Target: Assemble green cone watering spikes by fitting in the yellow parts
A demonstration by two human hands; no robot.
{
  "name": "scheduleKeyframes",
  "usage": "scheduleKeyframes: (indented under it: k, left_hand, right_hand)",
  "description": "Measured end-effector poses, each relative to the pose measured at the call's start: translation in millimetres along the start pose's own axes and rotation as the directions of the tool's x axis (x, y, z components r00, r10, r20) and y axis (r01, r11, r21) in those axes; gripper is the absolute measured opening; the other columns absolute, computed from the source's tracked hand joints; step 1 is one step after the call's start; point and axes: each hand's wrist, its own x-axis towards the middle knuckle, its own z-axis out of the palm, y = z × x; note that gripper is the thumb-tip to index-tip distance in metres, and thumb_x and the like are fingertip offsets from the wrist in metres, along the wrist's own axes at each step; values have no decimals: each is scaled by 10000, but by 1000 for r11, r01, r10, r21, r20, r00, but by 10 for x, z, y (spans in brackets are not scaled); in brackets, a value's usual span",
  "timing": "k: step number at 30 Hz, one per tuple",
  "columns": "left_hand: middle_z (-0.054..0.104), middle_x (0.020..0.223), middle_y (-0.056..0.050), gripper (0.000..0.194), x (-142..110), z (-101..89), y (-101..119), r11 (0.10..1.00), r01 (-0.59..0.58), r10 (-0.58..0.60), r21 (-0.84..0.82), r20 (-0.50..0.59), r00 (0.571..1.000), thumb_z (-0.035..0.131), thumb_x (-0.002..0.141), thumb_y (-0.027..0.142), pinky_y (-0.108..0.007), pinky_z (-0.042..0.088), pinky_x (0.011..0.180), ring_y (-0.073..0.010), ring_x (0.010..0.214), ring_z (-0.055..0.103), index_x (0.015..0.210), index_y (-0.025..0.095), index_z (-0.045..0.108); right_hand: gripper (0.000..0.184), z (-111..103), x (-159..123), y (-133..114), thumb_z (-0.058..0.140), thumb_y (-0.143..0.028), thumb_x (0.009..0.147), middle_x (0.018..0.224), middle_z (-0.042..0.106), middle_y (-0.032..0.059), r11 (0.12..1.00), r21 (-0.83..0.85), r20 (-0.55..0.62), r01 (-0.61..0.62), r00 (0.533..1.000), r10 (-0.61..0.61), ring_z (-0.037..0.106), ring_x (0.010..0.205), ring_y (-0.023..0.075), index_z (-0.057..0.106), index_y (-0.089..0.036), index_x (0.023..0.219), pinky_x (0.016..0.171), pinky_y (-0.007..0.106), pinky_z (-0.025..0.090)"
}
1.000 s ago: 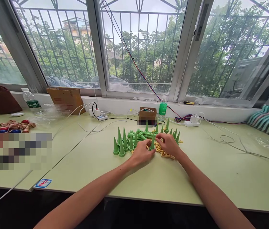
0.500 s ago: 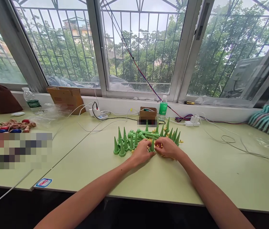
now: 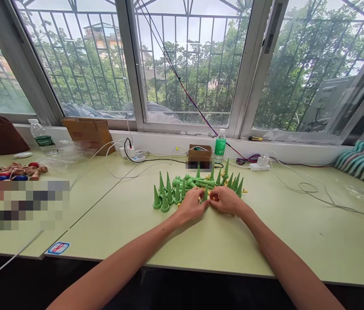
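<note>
My left hand (image 3: 193, 203) is closed around the base of a green plastic cone (image 3: 205, 194), which stands point up between my hands. Just right of it, my right hand (image 3: 228, 199) is pinched, its fingertips close to the cone; whatever they hold is hidden. Several more green cones (image 3: 165, 202) stand upright to the left, and others (image 3: 236, 182) stand behind my right hand. Between the groups lies a heap of green ribbed tubes (image 3: 197, 181). Small yellow pieces (image 3: 245, 190) are scattered around and partly under my right hand.
Behind the cones are a small brown box (image 3: 200, 154) and a water bottle (image 3: 220, 146). White cables and a power strip (image 3: 259, 165) lie along the wall. At left are wooden toys (image 3: 20, 172) and a cardboard box (image 3: 88, 134); at right, a stack of hangers (image 3: 362, 161).
My right fingertips have shifted slightly around the cone, while my left hand keeps its hold. Another person's hand at the far left edge has gone out of view.
</note>
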Motion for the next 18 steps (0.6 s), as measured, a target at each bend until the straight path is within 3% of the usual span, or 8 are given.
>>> scheduleKeyframes:
  k: [8, 18]
  left_hand:
    - [542, 719, -22, 189, 32, 46, -59, 999, 46, -46, -20, -26, 999, 503, 859, 263, -283, 323, 598, -150, 647, 454, 692, 179, 474]
    - [479, 575, 30, 251, 59, 82, -117, 948, 163, -179, -272, -34, 983, 488, 876, 355, -242, 303, 482, -103, 480, 425, 697, 200, 404]
  right_hand:
    - [147, 31, 2, 13, 562, -187, 768, 658, 613, 2, 999, 16, -1, -33, 999, 33, 482, 585, 106, 550, -174, 622, 513, 224, 252]
    - [130, 52, 31, -17, 557, -229, 822, 683, 595, 13, 983, 182, -122, 8, 992, 14, 488, 595, 117, 577, -163, 712, 542, 229, 324]
